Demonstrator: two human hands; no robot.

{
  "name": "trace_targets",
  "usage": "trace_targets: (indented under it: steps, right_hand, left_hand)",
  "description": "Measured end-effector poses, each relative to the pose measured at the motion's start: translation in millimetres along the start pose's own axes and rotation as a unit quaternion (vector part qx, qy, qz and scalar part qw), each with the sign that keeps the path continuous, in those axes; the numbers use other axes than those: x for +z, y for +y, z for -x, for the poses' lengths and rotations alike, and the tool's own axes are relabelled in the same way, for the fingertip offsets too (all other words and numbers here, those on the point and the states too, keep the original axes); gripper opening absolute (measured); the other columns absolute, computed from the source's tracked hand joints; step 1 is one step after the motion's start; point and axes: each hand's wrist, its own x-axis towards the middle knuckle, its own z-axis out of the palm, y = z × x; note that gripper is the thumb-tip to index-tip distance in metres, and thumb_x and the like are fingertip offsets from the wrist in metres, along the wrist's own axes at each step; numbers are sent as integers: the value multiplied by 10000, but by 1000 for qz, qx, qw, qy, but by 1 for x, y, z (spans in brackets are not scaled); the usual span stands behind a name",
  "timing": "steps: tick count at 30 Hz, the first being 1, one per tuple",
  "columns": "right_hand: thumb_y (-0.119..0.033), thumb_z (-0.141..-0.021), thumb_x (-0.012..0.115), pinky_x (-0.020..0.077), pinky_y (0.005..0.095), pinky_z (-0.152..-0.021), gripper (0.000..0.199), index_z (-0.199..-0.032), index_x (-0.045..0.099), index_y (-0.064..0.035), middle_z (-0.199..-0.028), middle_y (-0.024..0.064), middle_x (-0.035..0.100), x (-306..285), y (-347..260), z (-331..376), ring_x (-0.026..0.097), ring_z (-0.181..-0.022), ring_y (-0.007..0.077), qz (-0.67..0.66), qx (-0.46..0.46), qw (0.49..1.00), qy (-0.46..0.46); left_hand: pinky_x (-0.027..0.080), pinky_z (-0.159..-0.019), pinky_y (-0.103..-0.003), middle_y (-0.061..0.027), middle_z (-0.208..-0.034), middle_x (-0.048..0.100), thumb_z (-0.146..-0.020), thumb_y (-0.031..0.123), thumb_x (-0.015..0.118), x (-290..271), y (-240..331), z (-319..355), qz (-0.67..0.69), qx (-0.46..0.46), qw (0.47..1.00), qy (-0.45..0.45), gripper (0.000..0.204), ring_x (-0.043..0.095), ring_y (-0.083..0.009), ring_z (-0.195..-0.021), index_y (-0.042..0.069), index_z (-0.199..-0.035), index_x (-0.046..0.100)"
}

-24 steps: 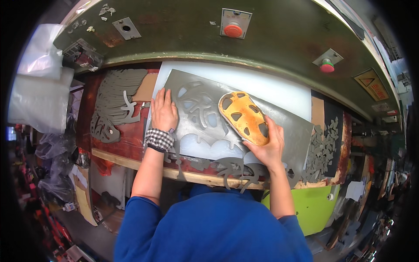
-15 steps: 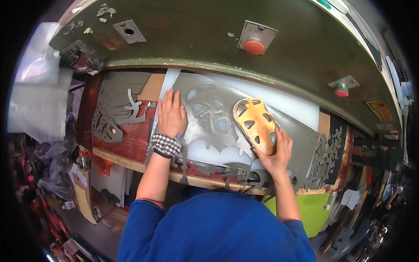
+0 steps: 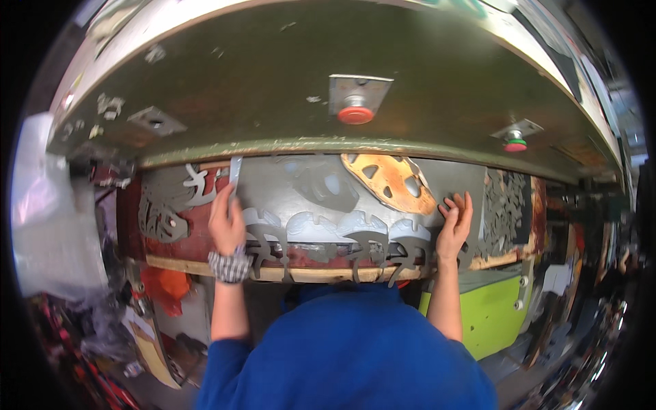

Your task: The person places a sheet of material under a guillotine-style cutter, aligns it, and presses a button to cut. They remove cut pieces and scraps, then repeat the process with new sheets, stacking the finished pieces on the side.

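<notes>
- Head view: yellow mould [image 3: 398,179] at 2 o'clock on grey sheet [image 3: 263,186], over worktop [image 3: 195,239].
- Left hand [image 3: 227,224], fingers slightly parted; right hand [image 3: 452,231], fingers wide.
- Green machine [image 3: 266,96], 12 o'clock; lime board [image 3: 478,316], 4.

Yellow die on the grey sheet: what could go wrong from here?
The right hand is beside the yellow die, apparently not holding it; a bump could shift it. Cut-outs in the grey sheet lie just left of it, so drift might overlap them. If the green machine body lowered, a hand near it could be pinched.
</notes>
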Motion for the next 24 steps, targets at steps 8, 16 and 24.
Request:
trace_targets:
  steps: [8, 16, 24]
  right_hand:
    - [-262, -978, 473, 324, 442, -1058, 642, -1470, 174, 21, -1408, 278, 354, -9, -37, -47, 392, -1281, 364, 142, -186, 964, 126]
    - [-501, -912, 516, 66, 507, -1149, 999, -1429, -59, 132, -1489, 360, 33, 12, -103, -71, 58, -1398, 486, 195, -292, 908, 226]
    - [-392, -884, 615, 123, 461, -1153, 940, -1463, 50, 87, -1516, 299, 113, -30, -60, -54, 122, -1414, 423, 303, -252, 904, 163]
  left_hand:
    - [452, -624, -439, -166, -771, 619, -955, 202, 530, -25, -48, 73, -113, -64, 990, 60, 177, 574, -362, -665, 46, -956, 611]
    - [392, -539, -492, -205, -664, 570, -974, 269, 499, -34, -39, 60, -198, -58, 977, 46, 304, 533, -419, -609, 61, -771, 591]
    - [412, -552, -488, -233, -686, 575, -985, 297, 479, -27, -49, 40, -160, -74, 984, 33, 347, 552, -433, -631, 41, -781, 594]
